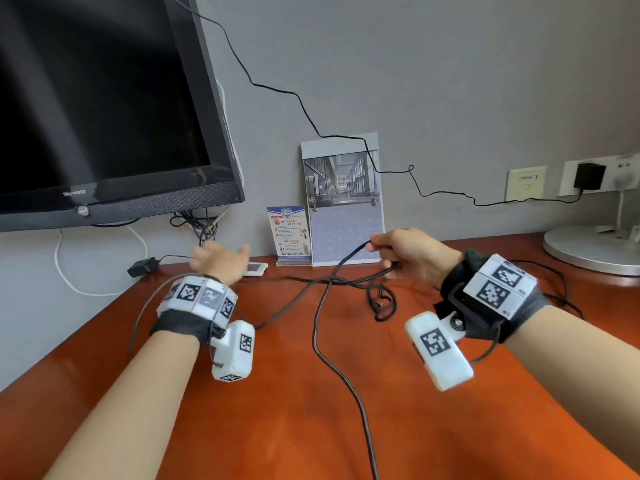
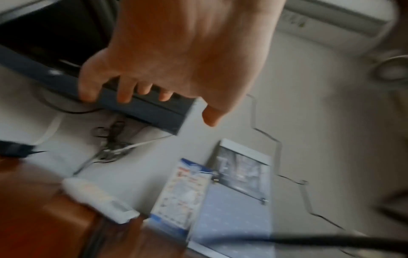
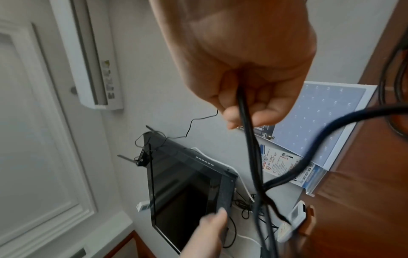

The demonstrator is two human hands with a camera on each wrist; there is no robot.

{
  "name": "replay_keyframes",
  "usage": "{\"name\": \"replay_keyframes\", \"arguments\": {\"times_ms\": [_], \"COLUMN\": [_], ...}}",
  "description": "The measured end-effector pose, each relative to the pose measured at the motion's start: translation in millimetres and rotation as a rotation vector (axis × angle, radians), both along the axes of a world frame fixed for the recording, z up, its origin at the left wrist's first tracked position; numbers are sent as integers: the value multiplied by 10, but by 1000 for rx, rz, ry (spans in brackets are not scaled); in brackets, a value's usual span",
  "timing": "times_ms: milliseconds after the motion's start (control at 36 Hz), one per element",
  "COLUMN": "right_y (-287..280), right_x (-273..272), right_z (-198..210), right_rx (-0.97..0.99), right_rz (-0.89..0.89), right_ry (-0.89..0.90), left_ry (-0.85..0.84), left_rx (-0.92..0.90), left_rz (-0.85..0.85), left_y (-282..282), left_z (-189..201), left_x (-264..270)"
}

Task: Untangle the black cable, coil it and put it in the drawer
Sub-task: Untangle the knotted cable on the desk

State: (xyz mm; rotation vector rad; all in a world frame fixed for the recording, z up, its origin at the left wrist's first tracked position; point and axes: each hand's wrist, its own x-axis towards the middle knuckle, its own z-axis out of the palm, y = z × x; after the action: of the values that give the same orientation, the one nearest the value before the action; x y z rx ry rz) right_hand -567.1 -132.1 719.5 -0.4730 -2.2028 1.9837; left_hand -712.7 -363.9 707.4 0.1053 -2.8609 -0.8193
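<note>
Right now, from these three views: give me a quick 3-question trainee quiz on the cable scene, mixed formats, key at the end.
1. True or false: the left hand grips the thin black cable.
2. Multiple choice: where is the cable's knot? A) hanging off the desk edge B) over the glossy red-brown wooden desk, between the two hands C) behind the black flat-screen monitor
3. Fill in: the right hand pinches a ____ of cable in its fingers.

Key: 1 false, the left hand is open and holds nothing; 2 B; 3 loop.
</note>
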Motion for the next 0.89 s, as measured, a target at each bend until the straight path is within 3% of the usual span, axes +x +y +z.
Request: {"name": "replay_keyframes", "arguments": {"times_ms": [56,111,167,194,250,417,528,583,750,806,889], "right_y": [-38,-76,-86,-84,-66,57,194,264,470,555,681], "right_x": [-20,-33,-46,-48,-38,91,204,245,330,345,342], "right_z": [-28,-55,-93,-111,-147,-222,-334,-419,-723,-813,-901], "right_rx": [19,34,31,26,18,26,43,54,70,5,-91], "right_rz": [-3,-9,-38,-54,-75,-152,-189,-191,-232,-290,-395], "right_ry": [1,1,-1,2,7,7,-13,-34,-129,-134,-85], "left_ry": [183,338,282,220,142,114,104,75,-224,-206,-117], "left_rx": [-50,-12,-111,-207,-370,-537,-494,-191,1248,1485,1667], "left_rz": [-183,-548,-902,-995,-1058,-1083,-1005,-909,-687,-615,-380], "left_y": [184,425,653,750,895,1014,1087,1071,821,634,255], "left_z": [48,93,82,58,-11,-179,-151,-103,200,324,326], "left_x": [190,409,639,720,794,801,786,714,489,402,133]}}
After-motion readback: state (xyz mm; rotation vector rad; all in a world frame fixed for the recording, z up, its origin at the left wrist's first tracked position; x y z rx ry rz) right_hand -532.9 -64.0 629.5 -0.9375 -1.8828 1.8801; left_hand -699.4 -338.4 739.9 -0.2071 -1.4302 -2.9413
